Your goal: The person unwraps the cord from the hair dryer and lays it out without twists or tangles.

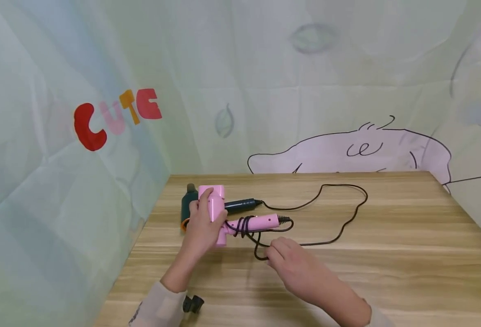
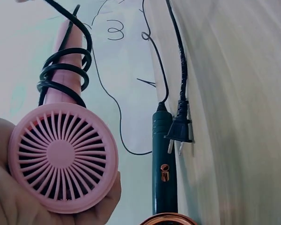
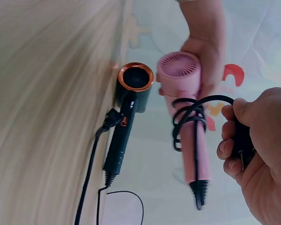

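My left hand [image 1: 199,229] grips the body of a pink hair dryer [image 1: 261,222], holding it up off the table. In the left wrist view the round slotted grille of the pink hair dryer [image 2: 61,154] faces the camera. Its black cord [image 3: 189,115] is wound in several loops around the handle. My right hand [image 1: 298,270] holds the cord's end in curled fingers. The right wrist view shows a black plug [image 3: 243,143] in that hand, with a metal prong visible. Beyond the pink dryer lies a dark green hair dryer [image 1: 240,205], partly hidden behind it.
The green dryer's cord [image 1: 357,209] loops across the wooden table [image 1: 408,272]. Its two-prong plug [image 2: 179,130] lies beside its handle. A small black object [image 1: 193,303] shows by the left sleeve. Printed cloth walls [image 1: 265,68] stand behind and left.
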A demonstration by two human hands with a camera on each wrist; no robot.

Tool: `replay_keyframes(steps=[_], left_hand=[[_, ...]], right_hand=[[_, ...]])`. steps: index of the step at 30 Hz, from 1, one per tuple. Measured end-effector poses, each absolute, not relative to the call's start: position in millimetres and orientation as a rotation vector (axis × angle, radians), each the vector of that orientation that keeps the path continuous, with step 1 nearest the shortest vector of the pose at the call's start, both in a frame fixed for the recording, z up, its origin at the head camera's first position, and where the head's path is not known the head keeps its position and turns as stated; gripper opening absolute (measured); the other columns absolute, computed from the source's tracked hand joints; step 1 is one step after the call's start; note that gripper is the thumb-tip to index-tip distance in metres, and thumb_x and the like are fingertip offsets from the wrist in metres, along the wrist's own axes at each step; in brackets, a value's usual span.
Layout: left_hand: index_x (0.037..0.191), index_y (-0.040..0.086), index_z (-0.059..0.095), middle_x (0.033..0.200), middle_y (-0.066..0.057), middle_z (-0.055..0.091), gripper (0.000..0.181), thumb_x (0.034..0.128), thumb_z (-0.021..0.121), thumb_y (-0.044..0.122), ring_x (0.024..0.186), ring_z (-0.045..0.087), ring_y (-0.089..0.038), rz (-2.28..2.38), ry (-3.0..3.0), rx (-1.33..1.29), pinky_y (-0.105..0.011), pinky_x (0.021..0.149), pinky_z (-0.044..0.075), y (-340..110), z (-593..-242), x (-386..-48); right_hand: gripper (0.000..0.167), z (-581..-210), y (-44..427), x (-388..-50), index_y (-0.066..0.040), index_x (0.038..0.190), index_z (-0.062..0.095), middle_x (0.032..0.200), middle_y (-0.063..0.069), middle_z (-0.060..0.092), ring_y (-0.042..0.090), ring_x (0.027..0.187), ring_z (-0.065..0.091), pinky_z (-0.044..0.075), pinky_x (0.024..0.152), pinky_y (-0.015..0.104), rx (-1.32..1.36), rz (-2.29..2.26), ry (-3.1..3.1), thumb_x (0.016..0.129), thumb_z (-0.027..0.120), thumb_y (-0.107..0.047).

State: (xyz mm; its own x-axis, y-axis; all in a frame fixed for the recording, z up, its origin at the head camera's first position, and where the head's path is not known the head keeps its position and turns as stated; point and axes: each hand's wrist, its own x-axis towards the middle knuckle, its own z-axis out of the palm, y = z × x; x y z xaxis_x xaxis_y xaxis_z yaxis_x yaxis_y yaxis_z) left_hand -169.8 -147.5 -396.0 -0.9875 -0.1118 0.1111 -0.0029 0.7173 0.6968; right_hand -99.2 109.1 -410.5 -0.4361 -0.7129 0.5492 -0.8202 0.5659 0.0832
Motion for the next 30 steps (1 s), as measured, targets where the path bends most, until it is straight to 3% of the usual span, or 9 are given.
replay_keyframes(steps=[6, 12, 19, 30], left_hand=[[0.159, 0.03, 0.024, 0.143, -0.021, 0.034, 0.072, 0.0986, 0.062, 0.036, 0.097, 0.059, -0.037, -1.142, -2.716, 0.08, -0.044, 0.073, 0.057, -152.0, -390.0, -172.0], [0.159, 0.033, 0.024, 0.142, -0.02, 0.036, 0.072, 0.0984, 0.063, 0.034, 0.099, 0.059, -0.036, -1.198, -2.69, 0.075, -0.042, 0.071, 0.058, -154.6, -387.7, -171.7], [0.159, 0.035, 0.024, 0.142, -0.018, 0.037, 0.072, 0.098, 0.063, 0.032, 0.101, 0.058, -0.036, -1.281, -2.658, 0.04, -0.039, 0.069, 0.058, -157.6, -384.5, -168.6], [0.157, 0.035, 0.028, 0.136, -0.018, 0.041, 0.073, 0.0955, 0.065, 0.028, 0.1, 0.057, -0.036, -1.343, -2.625, -0.044, -0.039, 0.068, 0.057, -156.5, -378.8, -160.7]], right_hand=[[0.005, -417.6, 112.8, -100.1, -0.009, 0.098, 0.058, 0.09, -0.002, 0.05, 0.013, 0.084, 0.049, 0.046, 0.074, 0.029, 1.256, 0.238, -2.291, 0.098, 0.057, -0.013], [0.007, -429.6, 119.4, -106.3, -0.008, 0.097, 0.057, 0.09, -0.001, 0.051, 0.014, 0.084, 0.05, 0.047, 0.075, 0.03, 1.234, 0.21, -2.323, 0.097, 0.06, -0.014], [0.024, -440.7, 125.4, -114.4, -0.006, 0.092, 0.053, 0.083, 0.001, 0.047, 0.017, 0.077, 0.044, 0.042, 0.069, 0.031, 1.143, 0.134, -2.323, 0.107, 0.041, -0.021], [0.034, -448.7, 134.9, -129.9, 0.0, 0.087, 0.051, 0.078, 0.006, 0.046, 0.022, 0.072, 0.043, 0.04, 0.066, 0.034, 0.927, 0.028, -2.389, 0.101, 0.052, -0.031]])
